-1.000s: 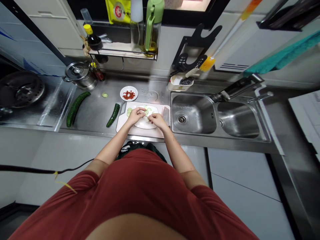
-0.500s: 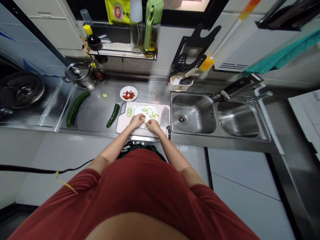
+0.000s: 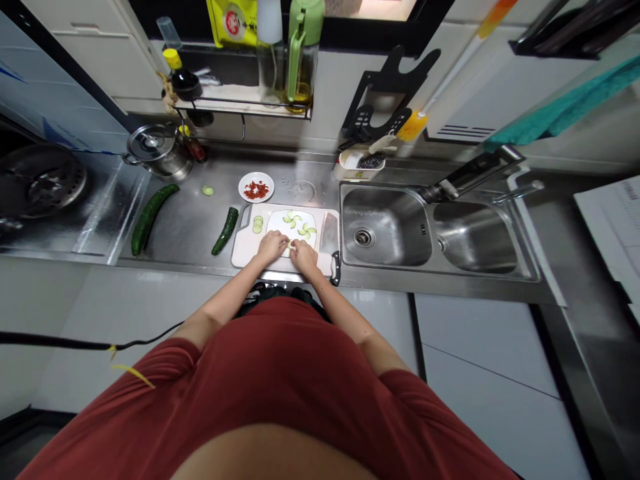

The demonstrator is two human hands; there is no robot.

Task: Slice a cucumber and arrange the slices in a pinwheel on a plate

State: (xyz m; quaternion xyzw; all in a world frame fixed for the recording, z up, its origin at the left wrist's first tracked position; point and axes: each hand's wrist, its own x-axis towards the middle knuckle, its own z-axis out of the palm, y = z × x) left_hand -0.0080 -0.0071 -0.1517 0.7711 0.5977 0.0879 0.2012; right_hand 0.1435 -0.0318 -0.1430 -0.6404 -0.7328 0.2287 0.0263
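My left hand [image 3: 273, 247] and my right hand [image 3: 304, 256] meet over the near edge of a white plate [image 3: 275, 225]. Their fingertips are closed on small pale cucumber slices [image 3: 289, 247], partly hidden by the fingers. Farther in on the plate lie two pinwheels of cut cucumber slices, one toward the back [image 3: 292, 219] and one at the right [image 3: 307, 231]. The plate rests on a pale cutting board [image 3: 244, 252]. Left of the plate, several round cucumber slices [image 3: 257, 225] sit in a row. A knife [image 3: 335, 267] lies along the board's right side.
A cut cucumber [image 3: 225, 231] and a whole cucumber [image 3: 151, 217] lie to the left. Behind the board stands a dish of chopped red pieces [image 3: 256, 188]. A lidded steel pot [image 3: 159, 152] is at the back left; the double sink [image 3: 385, 227] is on the right.
Both hands have come down lower over the plate's near edge, fingertips closer together around the slices. The pinwheels look the same. The whole view has shifted slightly.
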